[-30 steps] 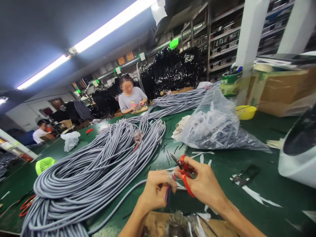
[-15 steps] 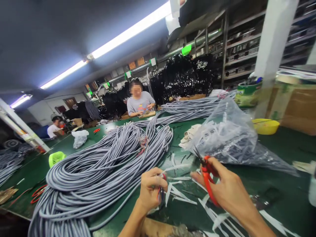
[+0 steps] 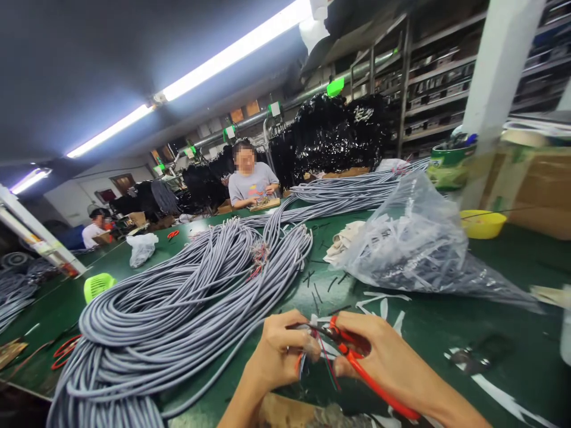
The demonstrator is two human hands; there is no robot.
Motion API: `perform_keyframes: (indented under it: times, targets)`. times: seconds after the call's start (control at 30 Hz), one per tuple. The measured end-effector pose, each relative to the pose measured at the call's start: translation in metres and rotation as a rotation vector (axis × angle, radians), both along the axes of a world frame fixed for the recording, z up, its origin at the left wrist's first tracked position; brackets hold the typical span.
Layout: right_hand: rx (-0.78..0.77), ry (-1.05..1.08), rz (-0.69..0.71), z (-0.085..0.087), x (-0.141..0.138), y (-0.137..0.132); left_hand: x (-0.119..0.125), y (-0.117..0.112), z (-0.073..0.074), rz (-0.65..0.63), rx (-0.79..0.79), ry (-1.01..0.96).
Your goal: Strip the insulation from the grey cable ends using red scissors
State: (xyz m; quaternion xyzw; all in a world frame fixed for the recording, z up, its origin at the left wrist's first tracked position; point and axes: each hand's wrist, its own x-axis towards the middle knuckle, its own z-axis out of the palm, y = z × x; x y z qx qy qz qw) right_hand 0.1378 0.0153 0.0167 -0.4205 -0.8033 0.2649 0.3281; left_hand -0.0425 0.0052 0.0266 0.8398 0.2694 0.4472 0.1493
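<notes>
My left hand [image 3: 283, 348] is closed around the end of a cable, from which thin coloured wires [image 3: 329, 365] in red, green and blue stick out below the fingers. My right hand [image 3: 392, 356] grips red-handled scissors [image 3: 372, 380], with the handles spread somewhat apart. Their dark blades reach left to the fingers of my left hand, at the wires and a whitish strip. Whether the blades touch the wires cannot be made out. A large coil of grey cables [image 3: 178, 333] lies to the left of my hands.
A clear plastic bag [image 3: 410, 249] full of white strips stands at right, beside a cloth [image 3: 343, 241]. Black offcuts and white strips [image 3: 504, 395] are scattered on the green table [image 3: 499, 267]. A yellow bowl [image 3: 482, 224] stands far right. A person [image 3: 253, 178] works opposite.
My right hand has moved left and down, bringing the scissors from pointing up and away to my left hand. The white strips below my hands have shifted or are now covered.
</notes>
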Motion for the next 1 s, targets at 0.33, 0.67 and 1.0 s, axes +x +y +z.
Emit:
perform_keyframes:
  times: [0.33, 0.67, 1.0]
  targets:
    - [0.005, 0.263, -0.368, 0.0, 0.01, 0.009, 0.011, -0.004, -0.007, 0.097, -0.297, -0.262]
    - [0.025, 0.691, -0.289, 0.004, -0.015, -0.007, 0.035, -0.001, -0.015, 0.27, -0.607, -0.461]
    - [-0.227, 0.871, -0.421, 0.0, -0.02, -0.006, 0.04, 0.005, -0.018, 0.187, -0.823, -0.771]
